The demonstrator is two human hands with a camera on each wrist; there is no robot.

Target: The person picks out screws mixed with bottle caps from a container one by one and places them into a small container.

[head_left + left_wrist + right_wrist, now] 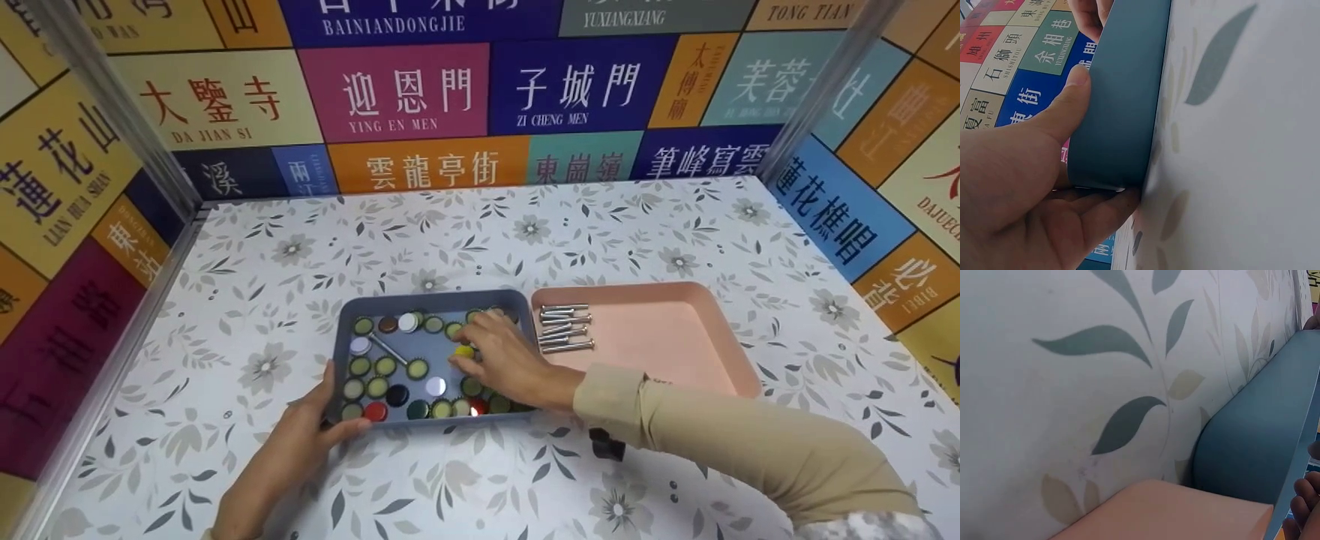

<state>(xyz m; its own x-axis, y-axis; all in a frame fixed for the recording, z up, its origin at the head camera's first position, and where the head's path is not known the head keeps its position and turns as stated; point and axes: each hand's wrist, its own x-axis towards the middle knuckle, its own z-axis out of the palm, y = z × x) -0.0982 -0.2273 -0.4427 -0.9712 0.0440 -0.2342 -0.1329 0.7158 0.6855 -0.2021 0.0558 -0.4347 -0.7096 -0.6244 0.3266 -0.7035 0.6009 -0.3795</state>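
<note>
A blue-grey tray [435, 295] holds many bottle caps, several with their green undersides up, others red, white, black or brown. Among them lies a silver bolt [388, 349]. My left hand [296, 424] grips the tray's near left corner; the left wrist view shows its thumb at the rim and its fingers round the tray wall [1120, 101]. Over the right half of the tray, my right hand [510, 364] pinches a yellow bottle cap [464, 351] between thumb and fingers. In the right wrist view only part of that hand's curled fingers [1304, 500] shows.
A pink tray [660, 322] stands against the right side of the blue-grey one, with several silver bolts [564, 330] along its left side. A small black object [606, 444] lies below the right sleeve. Panels with lettering [405, 90] enclose the flower-patterned table [450, 232].
</note>
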